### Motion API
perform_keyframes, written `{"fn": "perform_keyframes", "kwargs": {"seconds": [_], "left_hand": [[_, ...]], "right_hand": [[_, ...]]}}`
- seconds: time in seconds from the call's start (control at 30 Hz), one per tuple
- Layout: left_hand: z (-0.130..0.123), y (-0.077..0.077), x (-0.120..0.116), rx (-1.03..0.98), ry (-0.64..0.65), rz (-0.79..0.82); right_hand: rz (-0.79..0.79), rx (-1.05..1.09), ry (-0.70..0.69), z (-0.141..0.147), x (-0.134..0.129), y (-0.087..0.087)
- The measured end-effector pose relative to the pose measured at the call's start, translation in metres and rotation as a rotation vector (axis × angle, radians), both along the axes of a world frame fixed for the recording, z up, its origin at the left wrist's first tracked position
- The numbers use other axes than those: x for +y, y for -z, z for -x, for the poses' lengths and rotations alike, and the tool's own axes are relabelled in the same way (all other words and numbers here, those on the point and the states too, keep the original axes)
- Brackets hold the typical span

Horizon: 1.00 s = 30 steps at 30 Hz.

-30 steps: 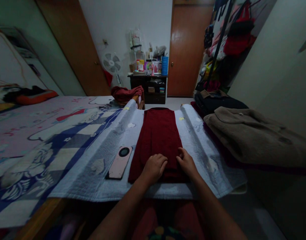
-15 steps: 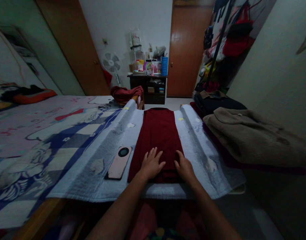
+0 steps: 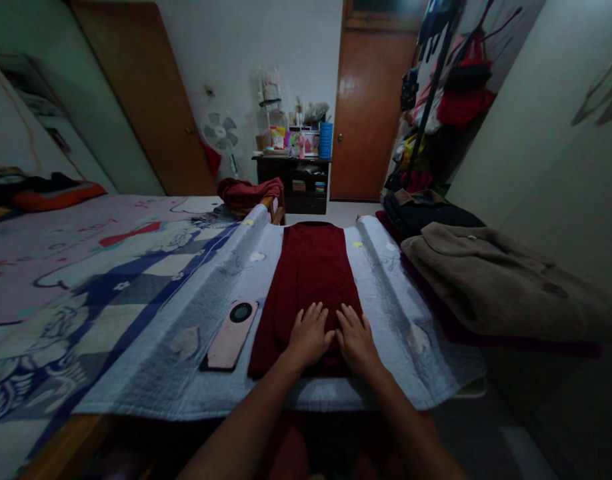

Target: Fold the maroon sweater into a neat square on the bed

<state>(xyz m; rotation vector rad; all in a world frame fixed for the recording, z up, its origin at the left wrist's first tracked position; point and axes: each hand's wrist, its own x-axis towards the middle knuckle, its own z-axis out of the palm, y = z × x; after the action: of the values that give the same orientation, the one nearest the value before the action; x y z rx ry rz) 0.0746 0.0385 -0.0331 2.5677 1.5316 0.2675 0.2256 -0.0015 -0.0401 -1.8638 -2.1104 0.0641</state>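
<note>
A dark red garment [image 3: 316, 273], folded into a long narrow shape, lies on a pale blue cloth [image 3: 386, 293]. My left hand [image 3: 310, 335] rests flat on its near part, fingers spread and pointing away from me. Close beside it on the right, my right hand [image 3: 357, 337] lies on the same garment with its fingers extended. The two thumbs are nearly touching. Neither hand grips anything. Left of the garment a pink phone [image 3: 231, 339] with a round black camera ring lies on the cloth.
A folded brown coat [image 3: 486, 280] and dark clothes [image 3: 431, 210] are stacked at the right. Patterned bedding [image 3: 131, 267] spreads out on the left. Farther back are a reddish cloth [image 3: 249, 191], a fan [image 3: 221, 130], a dark cabinet [image 3: 291, 183] and a door [image 3: 363, 107].
My right hand has moved inward from the garment's right edge, closer to my left hand, and lies flatter. The camera view has shifted slightly.
</note>
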Motion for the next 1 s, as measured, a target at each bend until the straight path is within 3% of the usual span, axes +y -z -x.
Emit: {"fn": "perform_keyframes", "kwargs": {"seconds": [0.17, 0.37, 0.47, 0.6, 0.73, 0.87, 1.0], "left_hand": [[0.002, 0.006, 0.001, 0.053, -0.051, 0.065], [0.006, -0.004, 0.002, 0.063, -0.073, 0.134], [0.001, -0.016, 0.009, 0.072, -0.076, 0.110], [-0.014, -0.024, 0.022, 0.008, -0.069, -0.042], [-0.022, -0.008, 0.032, 0.010, -0.058, -0.011], [-0.019, 0.013, 0.035, 0.038, -0.073, 0.018], [-0.017, 0.018, 0.035, 0.067, -0.082, 0.008]], "right_hand": [[0.100, -0.029, -0.032, -0.004, -0.002, 0.010], [0.080, 0.058, -0.056, -0.016, 0.001, 0.003], [0.044, 0.152, -0.025, -0.022, 0.017, -0.006], [-0.032, 0.169, 0.034, -0.021, 0.051, -0.014], [-0.024, 0.084, 0.028, -0.016, 0.075, -0.003], [0.061, -0.010, 0.000, -0.015, 0.077, 0.014], [0.077, -0.021, 0.038, -0.014, 0.075, 0.012]]}}
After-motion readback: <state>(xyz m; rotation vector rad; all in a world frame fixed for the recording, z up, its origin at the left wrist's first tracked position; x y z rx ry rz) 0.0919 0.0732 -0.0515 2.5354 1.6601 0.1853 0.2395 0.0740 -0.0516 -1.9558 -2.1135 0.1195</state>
